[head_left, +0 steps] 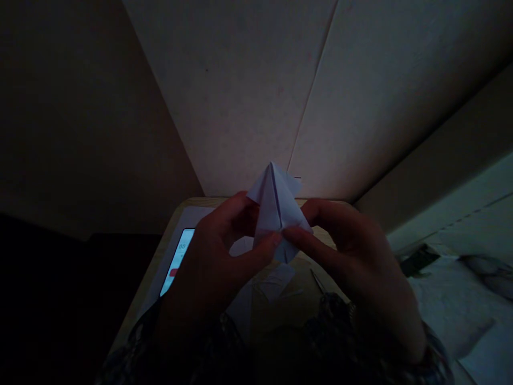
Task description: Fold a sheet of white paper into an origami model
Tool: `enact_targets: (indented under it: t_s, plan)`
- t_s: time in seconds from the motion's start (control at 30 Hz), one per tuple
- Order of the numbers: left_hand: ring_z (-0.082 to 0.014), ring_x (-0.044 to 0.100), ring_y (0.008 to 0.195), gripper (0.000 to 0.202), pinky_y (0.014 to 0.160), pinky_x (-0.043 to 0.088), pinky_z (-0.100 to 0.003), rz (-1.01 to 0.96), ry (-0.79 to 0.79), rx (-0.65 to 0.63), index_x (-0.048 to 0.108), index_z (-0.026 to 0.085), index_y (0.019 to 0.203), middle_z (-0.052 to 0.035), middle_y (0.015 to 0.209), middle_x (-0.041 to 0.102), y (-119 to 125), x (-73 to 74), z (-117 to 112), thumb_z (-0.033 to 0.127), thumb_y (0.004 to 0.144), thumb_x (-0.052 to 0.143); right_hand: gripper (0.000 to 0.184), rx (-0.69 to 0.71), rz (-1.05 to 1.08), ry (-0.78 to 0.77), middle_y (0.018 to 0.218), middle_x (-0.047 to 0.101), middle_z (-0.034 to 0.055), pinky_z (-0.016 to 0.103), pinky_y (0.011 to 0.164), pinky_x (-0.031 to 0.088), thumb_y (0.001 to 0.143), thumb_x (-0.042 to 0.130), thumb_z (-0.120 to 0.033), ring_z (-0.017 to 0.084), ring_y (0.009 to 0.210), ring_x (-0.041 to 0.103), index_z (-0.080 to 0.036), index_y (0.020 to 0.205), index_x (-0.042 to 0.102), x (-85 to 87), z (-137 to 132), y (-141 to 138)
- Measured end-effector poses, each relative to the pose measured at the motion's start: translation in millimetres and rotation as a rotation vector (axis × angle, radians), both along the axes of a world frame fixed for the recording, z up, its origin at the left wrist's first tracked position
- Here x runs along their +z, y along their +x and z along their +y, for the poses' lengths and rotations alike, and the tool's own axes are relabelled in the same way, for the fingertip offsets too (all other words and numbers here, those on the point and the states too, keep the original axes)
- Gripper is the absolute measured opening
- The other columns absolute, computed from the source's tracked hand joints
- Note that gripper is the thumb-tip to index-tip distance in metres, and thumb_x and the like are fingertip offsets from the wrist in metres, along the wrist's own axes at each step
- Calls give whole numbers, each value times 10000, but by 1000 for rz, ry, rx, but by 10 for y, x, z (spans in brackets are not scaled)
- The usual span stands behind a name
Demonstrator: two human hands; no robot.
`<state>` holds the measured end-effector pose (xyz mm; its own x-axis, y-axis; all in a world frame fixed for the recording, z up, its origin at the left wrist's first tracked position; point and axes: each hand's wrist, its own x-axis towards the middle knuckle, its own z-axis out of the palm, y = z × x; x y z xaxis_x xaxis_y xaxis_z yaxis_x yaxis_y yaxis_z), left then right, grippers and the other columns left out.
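A pale folded paper shape [276, 206] with a pointed top is held up over a small wooden table [298, 305]. My left hand [212, 262] pinches its left and lower side, thumb against the bottom fold. My right hand [352, 251] grips it from the right, its fingers closed on the lower edge. Both thumbs meet near the bottom tip. The scene is very dim.
A lit phone [176, 262] lies on a white sheet at the table's left. More paper pieces [276, 283] lie on the table under my hands. Wall panels [280, 91] rise behind. A bed or cloth surface [457, 289] with dark items is at the right.
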<state>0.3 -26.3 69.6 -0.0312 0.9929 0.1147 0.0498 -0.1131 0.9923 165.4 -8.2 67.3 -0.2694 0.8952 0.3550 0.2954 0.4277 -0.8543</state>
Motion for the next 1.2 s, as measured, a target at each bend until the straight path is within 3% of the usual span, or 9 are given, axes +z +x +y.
enact_targets:
  t_s: [0.13,0.43,0.57,0.77,1.0,1.2]
  plan:
    - [-160,707,778,131,690,559,-219,-89,-18,-30,673,230,796,40,766,719,25,-11,8,216,732,786,232,-43,14,-18,754,672,-9,300,673,478,873,696,-368,173,727,628,-227,707,616,13,-29,-6]
    - [-182,724,781,115,733,564,-261,-42,28,-22,738,241,810,27,789,770,-14,-38,9,182,724,788,125,-16,71,-54,750,711,-6,314,685,526,874,700,-308,197,734,679,-262,762,670,38,-17,47]
    - [-176,726,838,107,805,573,-255,-46,56,-20,735,244,817,31,861,777,-9,-30,3,187,740,783,176,-11,82,-63,716,680,-27,295,692,489,872,703,-302,171,698,647,-246,721,632,29,-24,38]
    - [-195,747,853,141,726,595,-250,-60,33,-44,728,229,864,5,959,799,-9,-38,16,201,742,793,247,-41,25,-14,666,593,-28,291,616,433,876,691,-303,166,663,562,-240,670,570,18,-6,32]
    - [-196,742,835,177,768,602,-277,-39,58,-37,744,248,859,22,889,793,-17,-57,48,180,712,813,206,52,24,-66,696,658,-30,276,637,478,885,681,-344,162,681,623,-241,721,611,54,21,53]
    - [-168,725,783,135,750,586,-244,-40,49,-5,738,243,816,43,820,771,13,-18,19,178,717,804,210,20,-16,43,648,593,-57,238,594,434,868,696,-235,122,618,562,-227,700,570,35,33,38]
